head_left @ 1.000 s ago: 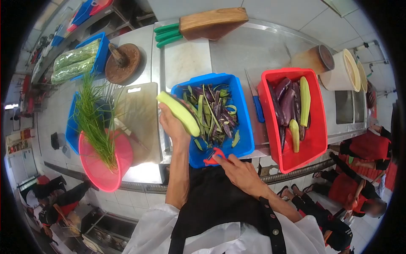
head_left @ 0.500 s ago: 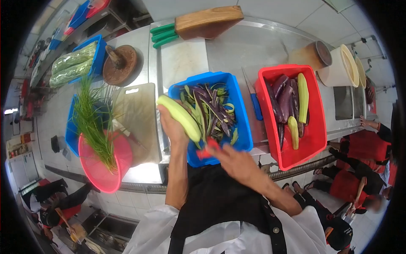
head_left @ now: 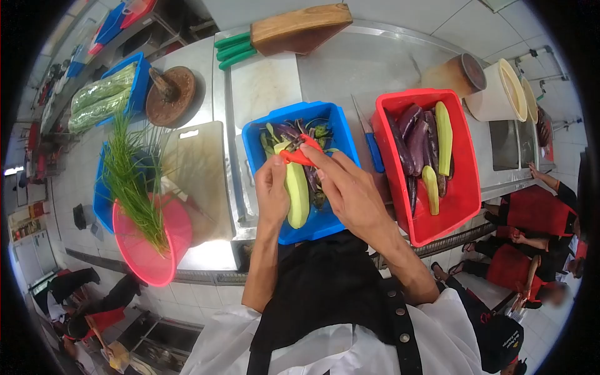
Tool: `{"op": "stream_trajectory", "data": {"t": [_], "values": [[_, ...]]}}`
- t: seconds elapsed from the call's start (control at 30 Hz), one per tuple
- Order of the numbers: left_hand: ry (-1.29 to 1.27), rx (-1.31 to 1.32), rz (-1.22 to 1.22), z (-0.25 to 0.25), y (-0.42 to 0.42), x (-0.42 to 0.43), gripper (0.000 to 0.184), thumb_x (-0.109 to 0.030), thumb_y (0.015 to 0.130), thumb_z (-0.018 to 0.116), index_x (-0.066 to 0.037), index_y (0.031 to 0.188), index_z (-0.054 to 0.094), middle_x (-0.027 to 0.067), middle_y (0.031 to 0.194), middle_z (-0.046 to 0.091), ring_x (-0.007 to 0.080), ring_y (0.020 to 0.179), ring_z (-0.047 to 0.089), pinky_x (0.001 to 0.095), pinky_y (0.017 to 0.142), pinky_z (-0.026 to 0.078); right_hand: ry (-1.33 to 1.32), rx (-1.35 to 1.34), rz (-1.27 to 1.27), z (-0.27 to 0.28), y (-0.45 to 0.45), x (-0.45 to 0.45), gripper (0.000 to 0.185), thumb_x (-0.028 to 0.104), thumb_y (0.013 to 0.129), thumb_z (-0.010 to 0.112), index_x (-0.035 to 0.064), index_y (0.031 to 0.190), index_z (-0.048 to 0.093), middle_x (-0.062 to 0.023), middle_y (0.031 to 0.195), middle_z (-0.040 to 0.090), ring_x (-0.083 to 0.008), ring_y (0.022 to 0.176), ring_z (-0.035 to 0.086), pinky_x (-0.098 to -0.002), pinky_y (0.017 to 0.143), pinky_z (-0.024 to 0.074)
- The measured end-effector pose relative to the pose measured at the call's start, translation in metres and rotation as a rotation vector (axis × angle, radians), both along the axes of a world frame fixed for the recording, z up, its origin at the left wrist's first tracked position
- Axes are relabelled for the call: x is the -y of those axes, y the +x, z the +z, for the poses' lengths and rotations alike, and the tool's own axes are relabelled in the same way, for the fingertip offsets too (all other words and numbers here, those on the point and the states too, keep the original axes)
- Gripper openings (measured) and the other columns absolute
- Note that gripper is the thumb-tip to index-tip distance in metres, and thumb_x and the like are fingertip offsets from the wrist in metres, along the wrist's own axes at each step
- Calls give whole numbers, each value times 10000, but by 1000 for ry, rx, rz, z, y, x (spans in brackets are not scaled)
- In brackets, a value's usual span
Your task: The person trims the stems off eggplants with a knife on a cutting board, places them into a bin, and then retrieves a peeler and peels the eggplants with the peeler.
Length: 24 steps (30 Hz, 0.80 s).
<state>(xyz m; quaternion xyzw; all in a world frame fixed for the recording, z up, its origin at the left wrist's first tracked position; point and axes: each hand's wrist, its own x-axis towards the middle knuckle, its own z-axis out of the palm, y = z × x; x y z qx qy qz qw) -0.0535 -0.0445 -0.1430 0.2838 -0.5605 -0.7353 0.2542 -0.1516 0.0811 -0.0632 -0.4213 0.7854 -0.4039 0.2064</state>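
A pale peeled eggplant (head_left: 297,203) points lengthwise over the blue tub (head_left: 299,110), which holds dark peel strips. My left hand (head_left: 272,190) is closed at the eggplant's upper left side, its fingers partly hidden. The left thumb lies by one end of a red peeler (head_left: 299,157). My right hand (head_left: 347,187) grips the peeler with its fingertips, across the eggplant's upper end. To the right, a red tub (head_left: 464,209) holds several purple eggplants (head_left: 417,147) and two peeled ones.
A blue-handled knife (head_left: 374,149) lies between the tubs. Left are a cutting board (head_left: 200,162), a pink basket (head_left: 147,269) with green stalks, and a stone mortar (head_left: 178,106). A wooden knife block (head_left: 303,28) lies behind. Other people (head_left: 531,209) are at far right and lower left.
The eggplant has swung from a slant to nearly lengthwise and lower over the blue tub. My right hand has brought the peeler up and forward, beside my left thumb.
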Motion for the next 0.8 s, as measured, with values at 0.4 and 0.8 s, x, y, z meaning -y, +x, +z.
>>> {"op": "stream_trajectory", "data": {"t": [0.4,0.8], "values": [[310,-232,461,-21,-9,35,547,-475,1052,334,15,1027,576,115,882,634,174,754,616,305,672,501,359,-97,370,-53,62,-73,530,55,879,593,205,1384,535,-130,1030,540,-346,769,606,-448,646,528],[462,-179,382,-14,-20,20,533,-467,1064,264,-24,1022,556,82,862,596,193,764,579,334,743,507,-68,-32,11,-36,28,-12,462,50,945,528,149,1395,506,-179,922,510,-384,790,570,-455,660,468]]}}
